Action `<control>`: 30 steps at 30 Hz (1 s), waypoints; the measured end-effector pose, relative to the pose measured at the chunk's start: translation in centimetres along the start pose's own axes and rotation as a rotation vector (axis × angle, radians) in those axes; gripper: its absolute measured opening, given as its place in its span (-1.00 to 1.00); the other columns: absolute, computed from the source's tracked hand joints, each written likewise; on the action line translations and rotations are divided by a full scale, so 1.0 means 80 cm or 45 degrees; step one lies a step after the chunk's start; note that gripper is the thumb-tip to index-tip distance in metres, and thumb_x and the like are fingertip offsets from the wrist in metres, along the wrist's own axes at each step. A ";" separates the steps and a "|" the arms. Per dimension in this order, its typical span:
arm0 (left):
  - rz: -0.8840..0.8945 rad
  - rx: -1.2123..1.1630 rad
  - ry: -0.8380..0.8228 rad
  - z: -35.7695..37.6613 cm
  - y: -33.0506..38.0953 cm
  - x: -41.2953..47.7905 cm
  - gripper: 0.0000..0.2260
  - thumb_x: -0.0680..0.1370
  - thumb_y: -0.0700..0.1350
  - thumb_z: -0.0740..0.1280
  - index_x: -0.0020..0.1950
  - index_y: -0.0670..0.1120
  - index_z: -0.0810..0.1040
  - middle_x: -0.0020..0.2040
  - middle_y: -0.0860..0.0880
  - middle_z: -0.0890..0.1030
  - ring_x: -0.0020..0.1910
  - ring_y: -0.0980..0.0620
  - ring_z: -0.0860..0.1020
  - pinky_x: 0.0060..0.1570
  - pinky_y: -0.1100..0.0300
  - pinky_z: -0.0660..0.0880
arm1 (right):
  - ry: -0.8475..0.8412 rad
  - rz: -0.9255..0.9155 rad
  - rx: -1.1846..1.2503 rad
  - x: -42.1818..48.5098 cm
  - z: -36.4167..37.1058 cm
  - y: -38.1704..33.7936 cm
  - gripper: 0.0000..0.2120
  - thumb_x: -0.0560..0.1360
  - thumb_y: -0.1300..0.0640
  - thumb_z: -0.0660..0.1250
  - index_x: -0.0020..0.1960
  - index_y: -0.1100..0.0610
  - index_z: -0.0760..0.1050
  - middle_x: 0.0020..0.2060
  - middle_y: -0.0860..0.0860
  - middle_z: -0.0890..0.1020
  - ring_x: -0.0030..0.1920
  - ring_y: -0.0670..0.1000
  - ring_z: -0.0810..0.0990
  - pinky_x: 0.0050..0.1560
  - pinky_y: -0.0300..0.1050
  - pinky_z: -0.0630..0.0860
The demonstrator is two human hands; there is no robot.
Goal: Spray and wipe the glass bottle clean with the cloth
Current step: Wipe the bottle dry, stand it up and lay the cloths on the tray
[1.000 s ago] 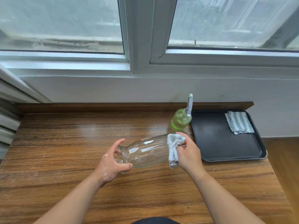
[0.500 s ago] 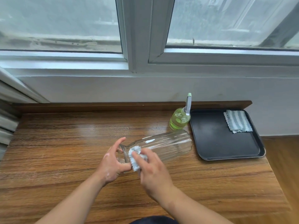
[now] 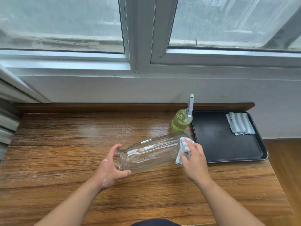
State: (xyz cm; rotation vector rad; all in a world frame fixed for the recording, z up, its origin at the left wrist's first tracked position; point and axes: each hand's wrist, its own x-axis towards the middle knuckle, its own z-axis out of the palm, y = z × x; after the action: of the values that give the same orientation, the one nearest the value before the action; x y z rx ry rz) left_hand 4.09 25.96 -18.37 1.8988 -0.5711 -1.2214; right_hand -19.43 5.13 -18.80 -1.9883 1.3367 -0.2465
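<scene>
A clear glass bottle [image 3: 149, 153] is held on its side just above a wooden bench [image 3: 65, 144], its open mouth pointing toward the person and to the left, its base pointing away and to the right. Nothing can be seen inside it; the ribbed glass only shows pale reflections of the window.

The left hand [image 3: 110, 167] grips the neck of the bottle, thumb underneath and fingers curled over the rim. The right hand [image 3: 194, 158] is closed on a small light blue cloth [image 3: 183, 147] and presses it against the base end of the bottle. The cloth is bunched up, partly hidden under the fingers.

Just beyond the bottle's base stands a spray bottle [image 3: 181, 121] of ribbed green plastic with a grey trigger head, filled most of the way with yellow-green liquid. It stands upright at the back of the bench, just beside the left edge of a black tray [image 3: 215, 141].

The tray lies flat at the right end of the bench, close to the right hand. In its far right corner rests a folded striped cloth [image 3: 240, 123], grey and white. The rest of the tray shows bare black surface.

Behind the bench runs a low wooden lip, then a pale wall, and above it a window [image 3: 65, 22] with a white frame and cloudy glass. Both bare forearms reach in from the bottom of the view. To the right of the bench a strip of wooden floor [image 3: 288, 168] is visible.
</scene>
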 end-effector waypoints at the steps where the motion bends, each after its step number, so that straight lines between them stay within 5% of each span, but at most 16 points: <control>1: -0.004 -0.008 -0.001 -0.001 -0.002 -0.001 -0.08 0.29 -0.30 0.65 0.42 0.31 0.27 0.48 -0.10 0.35 0.17 -0.13 0.59 -0.21 0.37 0.61 | 0.008 -0.018 -0.014 0.000 -0.002 -0.002 -0.52 0.56 0.22 0.31 0.47 -0.01 0.44 0.22 -0.03 0.42 0.16 -0.05 0.49 0.17 -0.30 0.30; 6: 0.007 -0.019 0.014 -0.007 -0.013 -0.013 -0.07 0.26 -0.04 0.70 0.48 0.34 0.26 0.42 0.05 0.33 0.28 -0.05 0.54 0.16 0.09 0.54 | -0.007 -0.176 -0.090 0.014 -0.007 -0.023 -0.60 0.57 0.24 0.29 0.37 0.00 0.54 0.20 -0.05 0.54 0.14 -0.07 0.51 0.12 -0.33 0.33; 11: 0.069 -0.128 0.072 -0.001 -0.010 -0.015 -0.20 0.31 -0.31 0.64 0.28 0.38 0.43 0.39 0.00 0.38 0.09 0.08 0.57 -0.23 0.39 0.60 | -0.037 -0.170 -0.191 -0.008 0.021 -0.037 -0.55 0.57 0.25 0.27 0.43 0.03 0.48 0.10 -0.09 0.48 0.02 -0.07 0.48 -0.01 -0.25 0.39; 24: 0.065 -0.224 0.133 0.001 -0.010 -0.010 -0.17 0.27 -0.30 0.67 0.22 0.48 0.46 0.33 0.09 0.43 0.15 -0.06 0.62 -0.01 0.17 0.68 | -0.151 -0.454 -0.225 -0.050 0.061 -0.090 -0.48 0.50 0.31 0.32 0.44 0.08 0.45 -0.01 -0.01 0.45 -0.08 0.03 0.47 -0.13 -0.14 0.43; 30: 0.097 -0.175 0.137 0.000 -0.007 -0.010 -0.15 0.28 -0.33 0.66 0.31 0.40 0.46 0.30 0.09 0.43 0.10 -0.03 0.64 -0.02 0.08 0.70 | -0.206 -0.615 -0.211 -0.056 0.070 -0.098 -0.45 0.47 0.34 0.31 0.43 0.04 0.44 0.04 0.00 0.45 0.02 0.04 0.47 0.00 -0.06 0.51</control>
State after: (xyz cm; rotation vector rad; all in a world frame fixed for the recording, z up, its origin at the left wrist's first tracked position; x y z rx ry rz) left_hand 3.72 26.87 -18.38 1.7990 -0.4850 -1.0754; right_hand -12.78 13.14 -16.78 -2.3977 0.7826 -0.1959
